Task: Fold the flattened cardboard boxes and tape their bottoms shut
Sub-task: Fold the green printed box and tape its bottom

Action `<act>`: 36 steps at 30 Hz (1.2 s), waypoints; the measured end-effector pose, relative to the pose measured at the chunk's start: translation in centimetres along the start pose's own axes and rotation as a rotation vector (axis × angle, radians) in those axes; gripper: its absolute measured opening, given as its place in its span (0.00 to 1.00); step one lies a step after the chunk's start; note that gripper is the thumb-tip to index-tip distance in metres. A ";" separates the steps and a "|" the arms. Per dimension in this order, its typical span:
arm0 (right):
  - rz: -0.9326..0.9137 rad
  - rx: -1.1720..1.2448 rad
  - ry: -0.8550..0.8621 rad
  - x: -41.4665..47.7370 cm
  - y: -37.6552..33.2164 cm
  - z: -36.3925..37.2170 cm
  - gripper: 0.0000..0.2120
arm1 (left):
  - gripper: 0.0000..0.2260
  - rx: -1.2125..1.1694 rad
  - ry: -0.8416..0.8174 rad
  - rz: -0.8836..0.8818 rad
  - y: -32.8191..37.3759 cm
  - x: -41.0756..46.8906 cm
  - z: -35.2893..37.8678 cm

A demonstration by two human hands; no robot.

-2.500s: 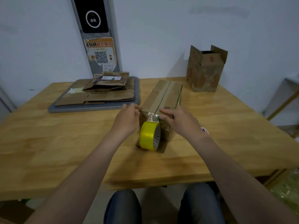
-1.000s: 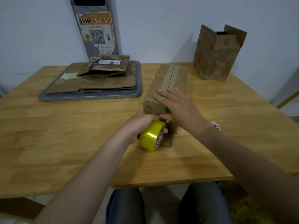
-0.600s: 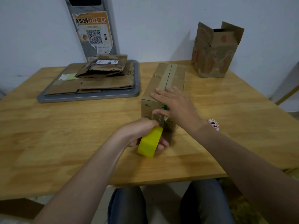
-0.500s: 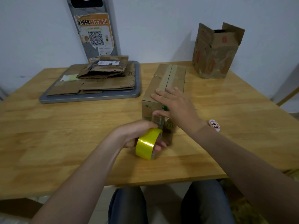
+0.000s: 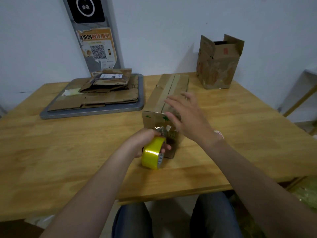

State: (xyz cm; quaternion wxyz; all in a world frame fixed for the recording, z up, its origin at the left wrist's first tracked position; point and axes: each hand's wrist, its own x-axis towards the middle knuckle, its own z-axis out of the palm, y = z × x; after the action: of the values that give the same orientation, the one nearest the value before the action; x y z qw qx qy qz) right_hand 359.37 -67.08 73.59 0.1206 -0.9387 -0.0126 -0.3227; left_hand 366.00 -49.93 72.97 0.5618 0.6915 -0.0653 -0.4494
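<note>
Head view: you're looking out from your own head, seated at the near edge of the wooden table [image 5: 51, 152].
Facing: forward and down, across the tabletop to the pale wall [image 5: 163, 31].
Nearness: close. Your forearms fill the lower frame, your left hand [image 5: 145, 140] with the yellow tape roll [image 5: 152, 154] and your right hand [image 5: 187, 117] land centre, knees [image 5: 132, 220] under the edge.
Spread: wide angle, table nearly side to side.

My bare left forearm [image 5: 103, 177] comes in from seven o'clock, reaching toward one. My left hand [image 5: 145, 140] sits near centre, its fingers [image 5: 166, 148] curled round a yellow tape roll [image 5: 151, 156]. My right forearm [image 5: 248, 169] enters from five o'clock, angled toward eleven. My right hand [image 5: 188, 117] is slightly blurred, palm down, fingers straight and spread, pointing to ten o'clock.
</note>
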 end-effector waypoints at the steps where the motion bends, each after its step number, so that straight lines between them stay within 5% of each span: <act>1: 0.050 0.081 0.113 -0.9 0.5 -0.6 0.17 | 0.09 -0.011 0.008 0.004 -0.1 0.0 0.0; 4: 0.279 0.034 0.194 -3.7 3.1 -1.9 0.13 | 0.10 0.017 0.039 0.018 -0.1 0.3 0.3; 9: 0.718 -0.338 -0.415 -7.4 7.0 -2.4 0.09 | 0.10 0.058 0.069 0.026 -0.2 0.3 0.9; 18: 0.548 -0.156 -0.298 -8.8 7.5 -0.9 0.11 | 0.11 0.074 0.085 0.034 -0.6 -0.4 0.9; 26: 0.766 0.646 -0.015 -7.0 4.9 -1.8 0.05 | 0.13 0.054 0.091 0.057 -0.8 -0.4 0.6; 31: 0.699 1.115 0.116 -5.9 2.2 -3.6 0.08 | 0.14 0.027 0.090 0.070 -0.9 -0.5 0.8; 36: 0.514 0.930 -0.070 -4.5 0.8 -4.0 0.12 | 0.14 -0.002 0.107 0.086 -1.0 -0.6 0.7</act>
State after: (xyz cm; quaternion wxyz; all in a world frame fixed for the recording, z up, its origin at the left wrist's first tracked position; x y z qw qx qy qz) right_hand 353.48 -68.55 73.67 0.5987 -0.7692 0.0723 -0.2115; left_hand 364.76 -49.77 72.51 0.5839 0.7105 -0.0642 -0.3874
